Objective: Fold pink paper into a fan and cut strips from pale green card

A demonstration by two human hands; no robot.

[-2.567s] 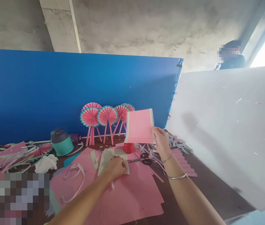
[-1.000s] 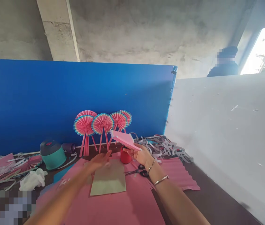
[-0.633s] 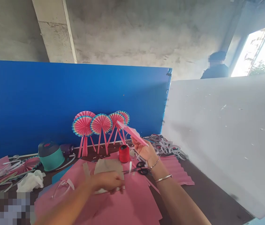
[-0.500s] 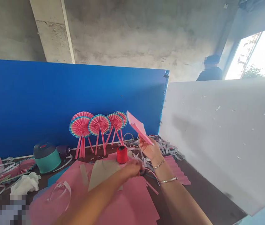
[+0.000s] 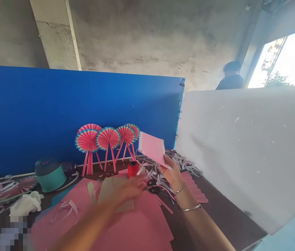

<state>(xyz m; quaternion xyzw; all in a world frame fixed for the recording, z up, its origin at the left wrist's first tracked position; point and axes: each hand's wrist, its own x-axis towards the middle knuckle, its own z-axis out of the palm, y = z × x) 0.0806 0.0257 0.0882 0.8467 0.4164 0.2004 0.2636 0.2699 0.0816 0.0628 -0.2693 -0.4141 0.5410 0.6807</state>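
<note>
My right hand (image 5: 171,171) holds up a folded pink paper piece (image 5: 152,147) with a pale striped edge, pinched at its lower corner. My left hand (image 5: 131,186) is smeared by motion; it hovers over a beige paper sheet (image 5: 113,190) lying on large pink sheets (image 5: 126,226), close to black scissors (image 5: 152,186) and a red thread spool (image 5: 133,169). Whether its fingers hold anything is not clear.
Several finished pink paper fans (image 5: 105,143) lean on a blue board (image 5: 58,111). A teal jar (image 5: 50,171), a white cloth (image 5: 25,204) and paper strips (image 5: 181,162) lie about. A white board (image 5: 246,146) stands at right; a person (image 5: 229,76) is behind it.
My left hand moved from the beige sheet rightward toward the scissors. My right hand turned the folded pink piece from edge-on to face-on. The view drifted left.
</note>
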